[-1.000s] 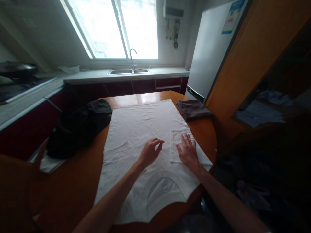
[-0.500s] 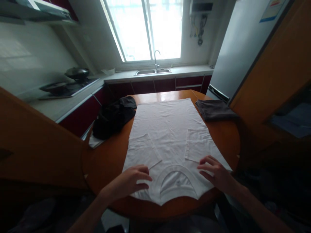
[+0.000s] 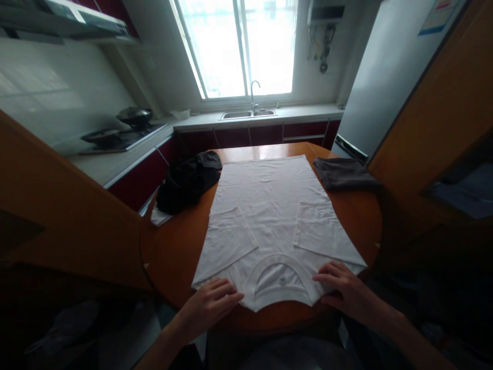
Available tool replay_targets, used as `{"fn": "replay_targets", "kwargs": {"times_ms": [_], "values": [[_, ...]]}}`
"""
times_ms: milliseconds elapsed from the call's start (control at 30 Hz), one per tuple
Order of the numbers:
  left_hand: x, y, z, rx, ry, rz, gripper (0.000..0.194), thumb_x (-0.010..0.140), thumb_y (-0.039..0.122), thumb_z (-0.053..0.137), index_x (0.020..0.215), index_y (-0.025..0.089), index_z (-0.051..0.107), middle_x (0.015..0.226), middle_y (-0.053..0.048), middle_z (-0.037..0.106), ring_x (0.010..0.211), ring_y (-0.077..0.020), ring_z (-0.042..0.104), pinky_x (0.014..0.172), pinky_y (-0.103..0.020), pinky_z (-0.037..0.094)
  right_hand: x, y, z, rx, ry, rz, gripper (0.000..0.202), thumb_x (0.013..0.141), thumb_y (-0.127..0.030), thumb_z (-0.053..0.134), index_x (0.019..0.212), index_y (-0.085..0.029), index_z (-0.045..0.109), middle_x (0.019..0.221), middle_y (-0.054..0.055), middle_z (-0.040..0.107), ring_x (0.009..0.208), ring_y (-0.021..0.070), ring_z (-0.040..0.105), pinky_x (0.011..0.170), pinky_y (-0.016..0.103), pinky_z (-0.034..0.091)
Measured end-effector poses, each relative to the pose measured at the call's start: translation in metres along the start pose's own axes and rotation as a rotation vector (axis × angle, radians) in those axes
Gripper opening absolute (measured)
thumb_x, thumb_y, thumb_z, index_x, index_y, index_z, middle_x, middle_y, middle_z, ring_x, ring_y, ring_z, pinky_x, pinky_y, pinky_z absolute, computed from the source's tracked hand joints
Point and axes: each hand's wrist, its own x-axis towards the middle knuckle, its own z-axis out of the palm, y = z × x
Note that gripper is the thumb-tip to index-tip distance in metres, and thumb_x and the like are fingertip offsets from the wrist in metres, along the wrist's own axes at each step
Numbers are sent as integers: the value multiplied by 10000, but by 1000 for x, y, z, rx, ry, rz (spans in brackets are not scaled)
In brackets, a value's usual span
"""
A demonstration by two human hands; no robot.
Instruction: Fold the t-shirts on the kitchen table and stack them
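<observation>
A white T-shirt point(image 3: 269, 200) lies flat on the round wooden table point(image 3: 175, 252), its neckline towards me and both short sleeves folded inward over the body. My left hand point(image 3: 215, 303) is closed at the shirt's near left shoulder, fingers on top of the cloth and thumb by the collar side. At the near right shoulder, my right hand point(image 3: 344, 288) has its fingers on the fabric and its thumb at the edge, pinching it.
Crumpled black clothing point(image 3: 185, 182) lies at the table's left, over something white. A folded dark grey garment point(image 3: 344, 173) rests at the right. Beyond stand a counter with a sink point(image 3: 248, 114), a stove with a wok point(image 3: 134, 115) and a fridge point(image 3: 379, 77).
Both hands have come down onto the shirt's shoulders and closed on the edge. The near edge of the shirt sits slightly farther from me, and the view has shifted a little.
</observation>
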Motion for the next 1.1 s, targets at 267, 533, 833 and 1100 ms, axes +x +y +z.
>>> {"fn": "replay_targets", "kwargs": {"times_ms": [267,533,833,1100], "values": [[8,-2,1,67,109,-113,435,979,83,462,1357,265,577,1061,-55,694,956,-172,652,892,-295,561,-2,-3,6,-68,50,-15,395,828,-197,730,1206,-301,677,1156,59,663,1116,255,586,977,418,493],[-21,-13,-7,183,103,-167,653,828,6,449,1394,305,577,1277,-43,673,1221,-216,583,1055,-370,492,-13,13,8,-201,231,-119,344,888,-92,534,1122,-286,694,1102,64,687,1046,244,621,924,420,510],[-58,-43,-8,211,258,-271,432,942,123,481,1292,312,648,1222,-48,688,1185,-215,621,1014,-351,535,-38,41,0,-252,352,-45,264,899,-143,586,1076,-304,696,1099,63,697,1068,253,627,928,439,508],[-51,-59,-20,50,381,-339,203,978,281,560,1061,279,745,971,-36,710,918,-174,698,805,-255,581,-10,52,-12,-192,467,12,184,991,-237,509,1055,-269,678,994,67,696,955,229,655,863,383,516]]}}
